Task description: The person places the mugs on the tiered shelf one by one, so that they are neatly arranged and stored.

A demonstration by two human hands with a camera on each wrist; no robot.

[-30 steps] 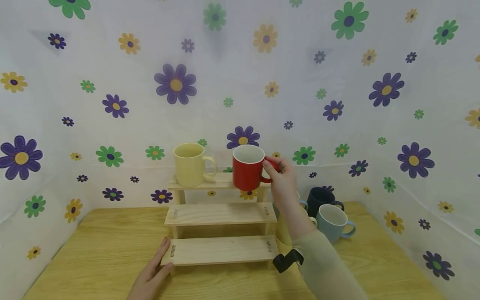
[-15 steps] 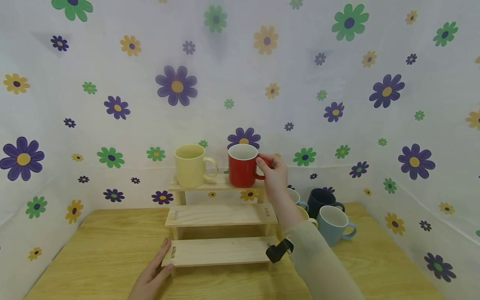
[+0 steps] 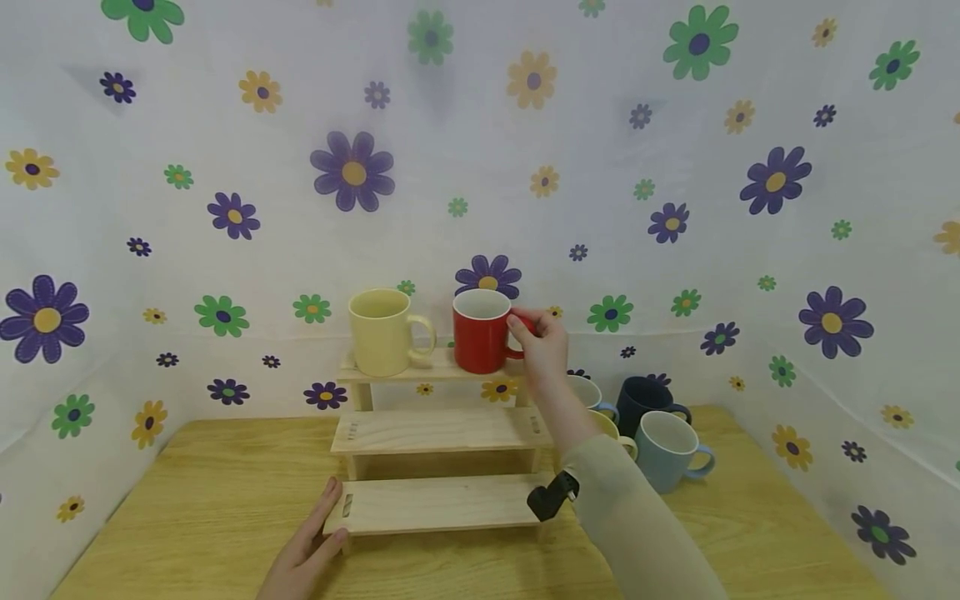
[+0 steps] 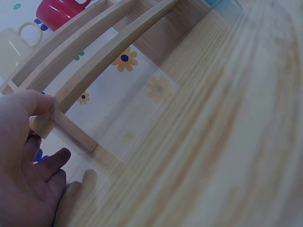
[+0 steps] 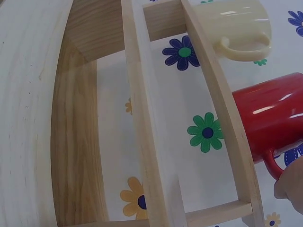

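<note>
A three-step wooden rack (image 3: 442, 506) stands on the table. Its bottom step has its left end held between the thumb and fingers of my left hand (image 3: 303, 546); the left wrist view shows the thumb (image 4: 38, 101) against the board's corner. My right hand (image 3: 546, 350) pinches the handle of a red mug (image 3: 480, 342) with a white inside. The mug is upright on the right part of the top step, as the right wrist view also shows. To its left on that step sits a pale yellow mug (image 3: 378, 337), apart from it, its handle pointing right.
Right of the rack, several mugs stand on the wooden table (image 3: 225, 492): a dark navy one (image 3: 637, 400), a light blue one (image 3: 660, 458), and others partly hidden by my right arm. A flower-printed white cloth (image 3: 435, 150) surrounds the table at the back and sides.
My right hand has brought the red mug left and slightly down, from in front of the top step onto it, closer to the yellow mug. My left hand has stayed on the rack.
</note>
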